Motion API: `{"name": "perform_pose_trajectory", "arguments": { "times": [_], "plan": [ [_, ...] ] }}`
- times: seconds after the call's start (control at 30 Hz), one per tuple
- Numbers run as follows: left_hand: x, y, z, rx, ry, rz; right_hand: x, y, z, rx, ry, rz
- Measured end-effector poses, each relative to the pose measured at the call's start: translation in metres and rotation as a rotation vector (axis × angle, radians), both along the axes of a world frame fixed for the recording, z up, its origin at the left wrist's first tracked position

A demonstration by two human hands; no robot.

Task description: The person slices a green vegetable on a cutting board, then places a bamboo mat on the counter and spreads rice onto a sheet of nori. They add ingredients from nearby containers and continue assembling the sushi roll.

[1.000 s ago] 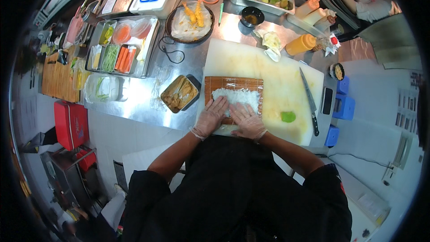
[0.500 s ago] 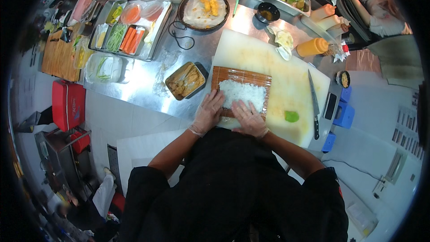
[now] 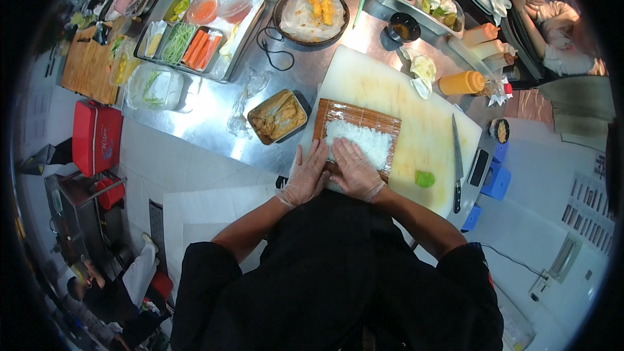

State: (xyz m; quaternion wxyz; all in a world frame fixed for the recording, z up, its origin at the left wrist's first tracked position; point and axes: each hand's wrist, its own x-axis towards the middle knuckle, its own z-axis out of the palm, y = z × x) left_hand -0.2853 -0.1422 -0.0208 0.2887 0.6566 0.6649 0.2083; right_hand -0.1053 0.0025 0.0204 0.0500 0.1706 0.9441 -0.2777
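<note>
Both gloved hands, left hand (image 3: 305,179) and right hand (image 3: 354,172), press curled fingers onto the near edge of the rice (image 3: 361,142) spread over the bamboo mat (image 3: 338,114) on the cutting board (image 3: 416,101). The rice is laid and no roll is formed yet. Left sits a tray (image 3: 278,116) of brown filling; far left, a compartment tray (image 3: 195,32) holds vegetable strips.

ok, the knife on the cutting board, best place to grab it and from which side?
Take the knife by its dark handle, the end nearest the person at the cutting board's right edge. Its blade points away, so coming from the near right side keeps fingers off the edge. The right hand is likely the closer one; both it and the left hand rest on the bamboo mat now.
</note>
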Motion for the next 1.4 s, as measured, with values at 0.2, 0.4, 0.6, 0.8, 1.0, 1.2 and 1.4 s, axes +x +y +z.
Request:
{"name": "perform_pose_trajectory", "arguments": {
  "times": [0.2, 0.4, 0.6, 0.8, 1.0, 1.2, 1.4],
  "plan": [
    [-0.002, 0.008, 0.001, -0.013, -0.04, -0.009, -0.008, 0.011, 0.01, -0.033, -0.028, 0.061],
    [-0.008, 0.019, 0.016, -0.055, -0.214, 0.058, -0.009, 0.014, 0.002, -0.029, -0.02, 0.088],
    [-0.003, 0.005, 0.021, -0.054, -0.202, 0.077, -0.017, 0.009, 0.011, 0.018, -0.114, 0.142],
    [-0.006, 0.009, 0.021, -0.137, -0.096, 0.029, -0.003, -0.004, 0.006, 0.022, -0.116, 0.134],
    [-0.008, -0.002, 0.031, -0.155, -0.09, 0.017, 0.004, -0.004, 0.01, 0.046, -0.153, 0.089],
    [0.012, 0.017, 0.033, -0.089, 0.105, -0.108, 0.063, -0.012, -0.024, 0.13, -0.065, -0.183],
    [0.012, 0.023, 0.019, -0.044, 0.189, -0.061, 0.068, 0.006, -0.016, 0.04, -0.046, -0.23]
  ]
}}
